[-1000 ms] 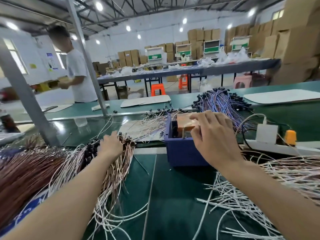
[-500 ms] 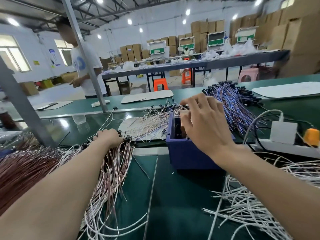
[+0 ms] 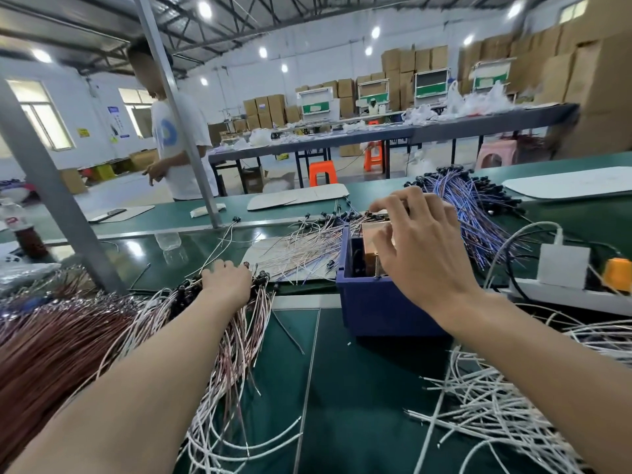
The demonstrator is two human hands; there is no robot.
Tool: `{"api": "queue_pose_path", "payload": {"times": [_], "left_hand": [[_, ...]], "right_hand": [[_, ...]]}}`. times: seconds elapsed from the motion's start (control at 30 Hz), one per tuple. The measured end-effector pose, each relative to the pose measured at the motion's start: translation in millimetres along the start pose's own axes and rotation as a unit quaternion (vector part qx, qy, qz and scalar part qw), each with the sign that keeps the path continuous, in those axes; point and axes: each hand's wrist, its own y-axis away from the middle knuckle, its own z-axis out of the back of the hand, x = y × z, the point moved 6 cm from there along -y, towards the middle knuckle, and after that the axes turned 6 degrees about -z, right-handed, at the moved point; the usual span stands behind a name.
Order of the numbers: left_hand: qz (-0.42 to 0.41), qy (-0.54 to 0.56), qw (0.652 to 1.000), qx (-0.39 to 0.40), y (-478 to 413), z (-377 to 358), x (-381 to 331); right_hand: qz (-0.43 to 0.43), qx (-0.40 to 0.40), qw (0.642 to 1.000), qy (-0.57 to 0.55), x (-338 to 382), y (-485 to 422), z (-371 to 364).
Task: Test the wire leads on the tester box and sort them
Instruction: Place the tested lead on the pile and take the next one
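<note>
The blue tester box (image 3: pixel 383 309) stands at the middle of the green bench, with a copper board (image 3: pixel 371 234) showing inside it. My right hand (image 3: pixel 420 248) hovers over the box with fingers spread and curved. Its fingertips reach the black-tipped pink-white leads (image 3: pixel 307 248) fanned out behind the box. I cannot see a lead held in it. My left hand (image 3: pixel 225 282) lies knuckles-up on the head end of another pink-white lead bundle (image 3: pixel 239 343), left of the box. Its fingers curl down into the leads.
Brown leads (image 3: pixel 51 343) are heaped at far left, white leads (image 3: pixel 478 398) at lower right, blue-purple leads (image 3: pixel 472 206) behind the box. A power strip (image 3: pixel 561 295) with an adapter lies right. A slanted metal post (image 3: pixel 65 213) rises at left. A person (image 3: pixel 181 145) stands beyond the bench.
My right hand has lifted off the top of the tester box and stretched toward the leads behind it. My left hand has stayed on its bundle.
</note>
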Motion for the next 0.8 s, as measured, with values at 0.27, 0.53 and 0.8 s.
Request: {"api": "queue_pose_path", "payload": {"times": [0.27, 0.53, 0.8], "left_hand": [[0.066, 0.254, 0.961, -0.087, 8, 3, 15], [-0.169, 0.553, 0.740, -0.343, 95, 138, -13], [-0.294, 0.644, 0.629, -0.321, 186, 194, -117]], "right_hand": [[-0.017, 0.013, 1.000, 0.002, -10, 6, 7], [-0.145, 0.058, 0.951, -0.268, -4, -8, 18], [-0.257, 0.207, 0.603, -0.727, 37, -10, 18]]}}
